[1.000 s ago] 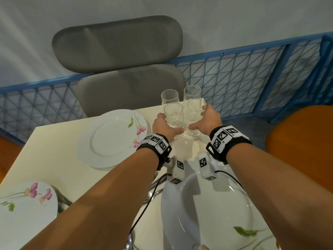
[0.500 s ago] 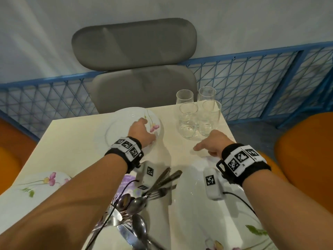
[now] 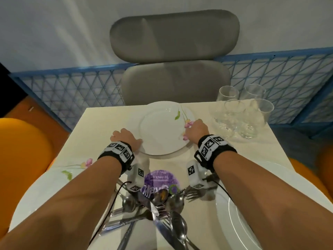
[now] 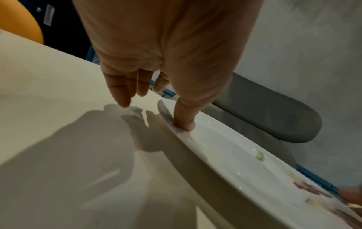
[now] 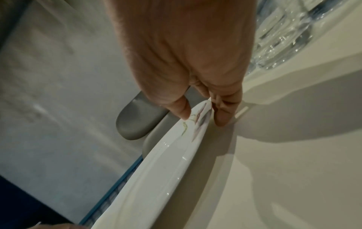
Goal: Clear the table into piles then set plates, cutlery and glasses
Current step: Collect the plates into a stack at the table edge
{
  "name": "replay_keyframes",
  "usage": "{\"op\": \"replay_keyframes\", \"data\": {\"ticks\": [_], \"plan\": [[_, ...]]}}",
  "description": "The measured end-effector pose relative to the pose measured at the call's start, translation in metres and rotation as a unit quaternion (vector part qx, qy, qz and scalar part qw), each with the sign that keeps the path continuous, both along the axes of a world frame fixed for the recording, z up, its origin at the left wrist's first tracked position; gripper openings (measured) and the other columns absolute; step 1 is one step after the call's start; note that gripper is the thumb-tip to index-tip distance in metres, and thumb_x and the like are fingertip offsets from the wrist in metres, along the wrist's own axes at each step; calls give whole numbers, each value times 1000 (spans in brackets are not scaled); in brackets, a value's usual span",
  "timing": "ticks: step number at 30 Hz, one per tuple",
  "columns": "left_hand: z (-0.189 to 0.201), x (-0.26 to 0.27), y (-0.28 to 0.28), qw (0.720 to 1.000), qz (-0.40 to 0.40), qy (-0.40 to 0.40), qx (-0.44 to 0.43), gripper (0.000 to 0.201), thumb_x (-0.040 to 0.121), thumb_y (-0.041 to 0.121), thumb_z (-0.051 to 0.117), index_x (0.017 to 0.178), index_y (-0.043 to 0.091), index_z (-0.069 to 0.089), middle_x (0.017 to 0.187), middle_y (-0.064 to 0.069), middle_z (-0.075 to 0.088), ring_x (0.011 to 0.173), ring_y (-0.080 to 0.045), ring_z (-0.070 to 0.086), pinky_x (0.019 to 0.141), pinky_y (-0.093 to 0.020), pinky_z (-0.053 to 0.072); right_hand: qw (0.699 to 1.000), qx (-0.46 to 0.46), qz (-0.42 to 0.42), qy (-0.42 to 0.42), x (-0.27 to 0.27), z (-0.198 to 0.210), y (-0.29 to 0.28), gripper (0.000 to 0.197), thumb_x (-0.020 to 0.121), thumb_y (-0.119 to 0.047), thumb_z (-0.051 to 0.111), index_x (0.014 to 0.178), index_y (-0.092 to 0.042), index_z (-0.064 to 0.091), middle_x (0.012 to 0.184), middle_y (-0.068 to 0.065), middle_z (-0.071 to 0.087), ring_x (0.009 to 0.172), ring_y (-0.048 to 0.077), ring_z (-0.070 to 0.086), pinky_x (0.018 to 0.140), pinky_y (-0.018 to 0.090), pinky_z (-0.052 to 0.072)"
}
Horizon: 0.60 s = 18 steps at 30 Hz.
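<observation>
Two grips pinch far plate [image 3: 158, 134] rim: left hand [image 3: 124, 137], right hand [image 3: 197, 129].

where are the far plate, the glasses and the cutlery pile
far plate [image 3: 160, 130], head view, bare centre
glasses [image 3: 234, 112], head view, near-left glass wall
cutlery pile [image 3: 173, 204], head view, a spoon bowl

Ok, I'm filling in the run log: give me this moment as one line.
phase: plate pickup | left hand: thumb on floral plate rim | right hand: pinching opposite rim | four glasses: grouped far right
</observation>
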<state>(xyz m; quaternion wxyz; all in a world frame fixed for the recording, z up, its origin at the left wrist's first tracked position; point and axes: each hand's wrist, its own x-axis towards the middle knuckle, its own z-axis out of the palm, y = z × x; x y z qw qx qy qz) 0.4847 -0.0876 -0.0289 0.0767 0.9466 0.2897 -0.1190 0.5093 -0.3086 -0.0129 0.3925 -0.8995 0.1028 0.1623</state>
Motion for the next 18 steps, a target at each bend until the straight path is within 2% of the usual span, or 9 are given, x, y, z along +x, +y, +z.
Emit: {"op": "replay_keyframes", "data": {"ticks": [4, 6, 8, 10, 12, 15, 16, 17, 18], "plan": [[-3, 4, 4, 990, 16, -45, -134, 74, 82, 32, 71, 136, -2, 31, 140, -21, 40, 126, -35, 46, 98, -39, 43, 998, 2, -65, -15, 16, -8, 12, 36, 87, -13, 53, 120, 3, 52, 116, 20, 59, 102, 32, 61, 68, 30, 44], [0, 6, 7, 985, 29, -56, -163, 67, 79, 26, 74, 129, -3, 40, 133, -21, 51, 120, -35, 53, 95, -39, 47, 997, -15, -75, 0, 18, -9, 15, 39, 89, -12, 52, 124, 4, 48, 121, 20, 56, 107, 33, 59, 66, 29, 39], [3, 5, 10, 987, 7, -35, -157, 51, 80, 25, 73, 118, -5, 54, 120, -19, 62, 110, -34, 61, 89, -37, 51, 996, -21, -82, 20, 22, -13, 14, 41, 91, -12, 51, 129, 5, 45, 126, 19, 54, 113, 33, 56, 65, 29, 42], [8, 2, 14, 987, -28, 26, -154, 39, 85, 25, 68, 111, -4, 62, 109, -15, 65, 107, -30, 63, 86, -33, 51, 993, -41, -99, 40, 22, -12, 15, 47, 92, -12, 54, 133, 5, 37, 131, 19, 52, 117, 34, 54, 77, 33, 50], [12, 0, 17, 985, -52, 65, -148, 34, 89, 25, 63, 111, -1, 64, 102, -11, 64, 104, -26, 63, 80, -28, 49, 992, -61, -88, 60, 14, -8, 13, 56, 90, -13, 61, 135, 3, 33, 135, 19, 49, 122, 34, 51, 94, 36, 46], [17, -9, 18, 983, -11, 41, -177, 34, 97, 25, 48, 117, 2, 62, 117, -11, 64, 111, -27, 61, 88, -28, 46, 991, -107, -11, 76, 4, -7, 10, 55, 90, -20, 63, 135, 4, 41, 138, 16, 45, 125, 32, 49, 102, 35, 43], [20, -13, 18, 984, 7, 27, -177, 34, 100, 25, 41, 118, 3, 60, 122, -11, 63, 114, -28, 59, 90, -28, 44, 990, -110, -1, 92, 1, -7, 10, 53, 91, -22, 63, 134, 3, 45, 138, 15, 46, 123, 31, 51, 99, 31, 45], [22, -16, 20, 988, -12, 29, -153, 34, 100, 22, 38, 119, 4, 60, 124, -11, 62, 116, -28, 58, 91, -29, 42, 989, -106, 14, 106, -2, -8, 9, 48, 92, -21, 61, 132, 2, 49, 136, 15, 49, 117, 27, 55, 92, 23, 49], [22, -18, 23, 989, -17, 28, -146, 33, 100, 20, 38, 119, 3, 59, 125, -11, 62, 117, -29, 57, 92, -29, 42, 989, -92, 38, 107, -5, -6, 9, 41, 94, -16, 56, 130, 2, 52, 132, 15, 54, 107, 23, 57, 77, 12, 50]]}}
